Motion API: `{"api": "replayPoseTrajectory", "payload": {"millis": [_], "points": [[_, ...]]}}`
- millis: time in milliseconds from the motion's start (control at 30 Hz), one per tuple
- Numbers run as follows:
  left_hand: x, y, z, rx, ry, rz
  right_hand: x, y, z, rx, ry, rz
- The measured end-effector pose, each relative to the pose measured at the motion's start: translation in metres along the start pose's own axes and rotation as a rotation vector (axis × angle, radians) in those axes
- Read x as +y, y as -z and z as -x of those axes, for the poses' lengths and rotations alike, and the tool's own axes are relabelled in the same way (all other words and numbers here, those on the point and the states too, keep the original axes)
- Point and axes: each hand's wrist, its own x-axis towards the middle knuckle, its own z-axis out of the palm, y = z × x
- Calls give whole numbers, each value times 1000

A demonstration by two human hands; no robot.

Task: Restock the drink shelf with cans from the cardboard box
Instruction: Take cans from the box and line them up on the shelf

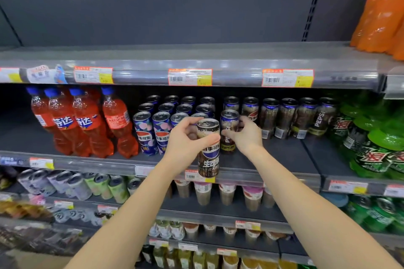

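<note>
My left hand [185, 142] grips a tall dark cola can [208, 155], upright, in front of the middle drink shelf [273, 159]. My right hand [246, 135] is wrapped around a second dark can [228, 124] that stands on that shelf, just right of the held can. Rows of blue peach-pattern cans [145, 131] stand to the left, and a row of dark cans [286, 115] runs to the right at the back. The cardboard box is out of view.
Red soda bottles [87, 124] fill the shelf's left end, green bottles [371, 137] its right. The top shelf [196, 54] holds only orange bottles [382, 10] at far right. Bare shelf lies in front of the dark can row. Lower shelves carry cans and cups.
</note>
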Motion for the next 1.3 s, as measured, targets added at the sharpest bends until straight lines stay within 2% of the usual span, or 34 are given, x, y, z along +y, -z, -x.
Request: {"api": "replayPoseTrajectory", "payload": {"millis": [133, 333, 633, 800, 867, 900, 967, 1033, 1067, 1133, 1200, 1300], "points": [[1, 1, -1, -23, -22, 6, -4, -2, -4, 28, 54, -31], [0, 6, -5, -55, -38, 26, -4, -9, -10, 27, 39, -89], [-6, 10, -9, -85, -40, 34, -7, -16, -11, 46, 36, -9], [-5, 3, -11, -80, -41, 44, -8, -2, 1, 59, -66, 10], [-3, -2, -12, -82, -51, 43, -12, 11, 16, 63, -88, -87], [-2, -5, -13, -86, -53, 45, -16, 19, 26, 1, -63, -173], [0, -13, -15, -93, -53, 54, -25, 39, 49, -244, 9, -290], [3, -22, -16, -97, -59, 55, -31, 56, 67, -465, 68, -312], [5, -28, -17, -98, -66, 47, -32, 61, 73, -510, 81, -307], [9, -40, -17, -106, -74, 58, -33, 64, 79, -439, 96, -294], [12, -52, -18, -124, -70, 80, -29, 61, 76, -245, 92, -298], [16, -58, -20, -129, -114, -54, -17, 60, 66, -86, 64, -296]]}}
